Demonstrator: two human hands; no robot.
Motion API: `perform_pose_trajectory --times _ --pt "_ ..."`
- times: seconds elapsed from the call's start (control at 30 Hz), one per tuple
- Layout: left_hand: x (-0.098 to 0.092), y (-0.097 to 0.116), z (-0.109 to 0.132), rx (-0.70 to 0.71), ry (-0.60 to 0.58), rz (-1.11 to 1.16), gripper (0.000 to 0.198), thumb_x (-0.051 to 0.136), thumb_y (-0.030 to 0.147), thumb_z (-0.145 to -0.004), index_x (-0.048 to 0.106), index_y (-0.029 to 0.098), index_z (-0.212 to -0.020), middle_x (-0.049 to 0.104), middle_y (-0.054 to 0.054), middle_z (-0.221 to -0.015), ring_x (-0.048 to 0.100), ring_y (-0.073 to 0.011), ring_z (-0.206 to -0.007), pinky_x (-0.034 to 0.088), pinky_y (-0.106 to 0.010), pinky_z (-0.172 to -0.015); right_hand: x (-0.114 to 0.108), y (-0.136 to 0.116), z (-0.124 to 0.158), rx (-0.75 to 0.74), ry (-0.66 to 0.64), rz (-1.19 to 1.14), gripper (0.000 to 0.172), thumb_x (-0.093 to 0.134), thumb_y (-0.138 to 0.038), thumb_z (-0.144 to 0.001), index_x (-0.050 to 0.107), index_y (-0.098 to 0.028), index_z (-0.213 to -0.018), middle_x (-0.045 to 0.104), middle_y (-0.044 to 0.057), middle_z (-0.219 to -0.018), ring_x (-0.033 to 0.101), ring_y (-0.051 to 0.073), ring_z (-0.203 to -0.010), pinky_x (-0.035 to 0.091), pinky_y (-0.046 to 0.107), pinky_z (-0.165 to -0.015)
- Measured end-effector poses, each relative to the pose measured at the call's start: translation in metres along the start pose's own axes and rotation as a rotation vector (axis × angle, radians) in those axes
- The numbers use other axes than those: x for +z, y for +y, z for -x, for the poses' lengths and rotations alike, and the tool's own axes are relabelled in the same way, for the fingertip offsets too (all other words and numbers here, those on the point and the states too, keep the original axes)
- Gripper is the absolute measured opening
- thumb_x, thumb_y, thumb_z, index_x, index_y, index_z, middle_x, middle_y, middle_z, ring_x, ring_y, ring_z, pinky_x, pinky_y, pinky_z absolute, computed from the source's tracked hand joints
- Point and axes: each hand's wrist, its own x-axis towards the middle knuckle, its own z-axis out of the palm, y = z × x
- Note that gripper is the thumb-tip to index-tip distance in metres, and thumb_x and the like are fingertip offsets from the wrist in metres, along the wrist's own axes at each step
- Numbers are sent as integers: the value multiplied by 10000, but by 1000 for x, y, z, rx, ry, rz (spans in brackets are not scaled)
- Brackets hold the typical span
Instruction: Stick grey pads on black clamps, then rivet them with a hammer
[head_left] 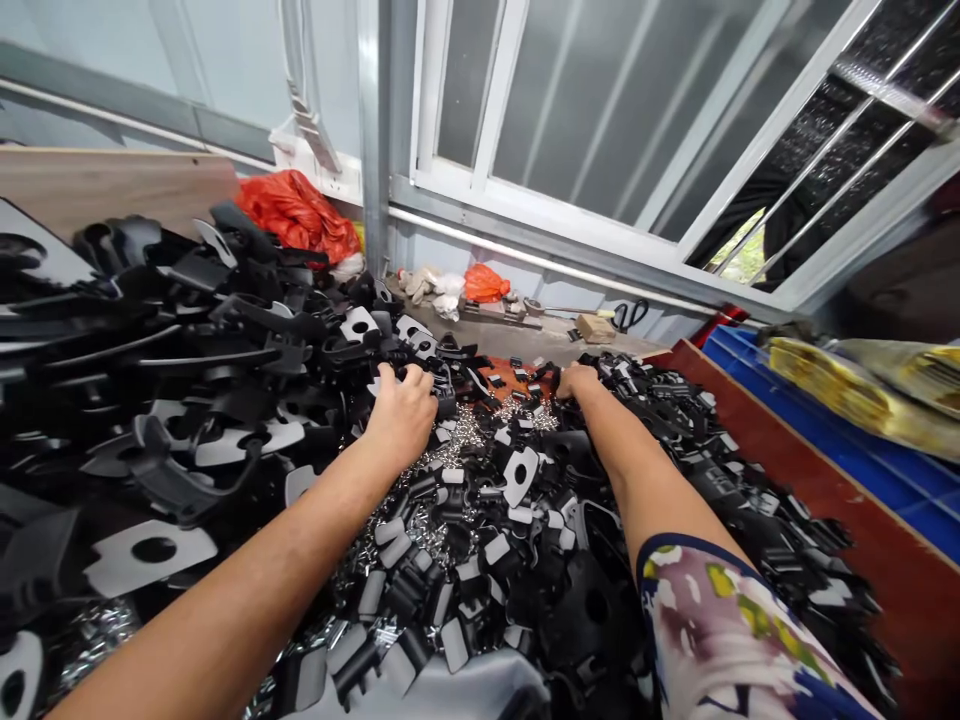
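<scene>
My left hand (403, 412) reaches into a heap of black plastic parts (300, 330), its fingers bent down. Whatever lies under its fingertips is hidden; a small black piece (446, 408) shows right beside it. Farther right, my right hand (579, 380) is closed at the far side of the pile, with a small dark plastic part (556, 381) at its fingertips. Between the hands lie many small shiny metal rivets (466, 428) and small black clips with grey faces (452, 476). One grey-faced plate with a hole (520, 474) rests on top of them.
Larger curved black parts (187, 470) are heaped at the left. Along the wall lie an orange bag (486, 283), a small wooden block (595, 328) and black-handled scissors (630, 315). A red-brown board (795, 440) and a blue crate (825, 410) stand at the right.
</scene>
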Motion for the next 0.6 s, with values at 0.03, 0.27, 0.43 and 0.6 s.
perform_pose_trajectory --times 0.03,0.27,0.43,0.6 --pt "0 0 0 -1 4 7 266 543 117 -919 801 147 -976 655 -213 -1175 492 -407 -1200 306 -668 -1019 -2 2 2 -21 -7 -13 402 666 -395 -1004 615 -184 -1342 628 112 -1367 658 257 -1166 582 484 -979" --pt "1 0 -2 -17 1 32 240 561 133 -925 797 170 -949 665 -197 -1161 485 -386 -1184 302 -655 -1029 -21 35 26 -172 -129 -220 261 729 -353 -932 722 -181 -1128 750 52 -1106 723 214 -962 602 351 -853" --pt "-1 0 -1 -14 -20 28 241 569 136 -919 800 164 -979 665 -202 -1174 480 -391 -1187 317 -658 -1019 -31 61 60 -261 -202 -408 212 787 -292 -727 755 -194 -912 774 5 -804 717 187 -718 568 264 -678" --pt "-1 0 -1 -8 5 42 250 563 134 -916 804 153 -982 668 -200 -1150 490 -391 -1174 337 -664 -1001 -45 84 108 -324 -315 -469 335 848 -289 -549 754 -185 -853 765 11 -789 711 224 -759 575 294 -719"
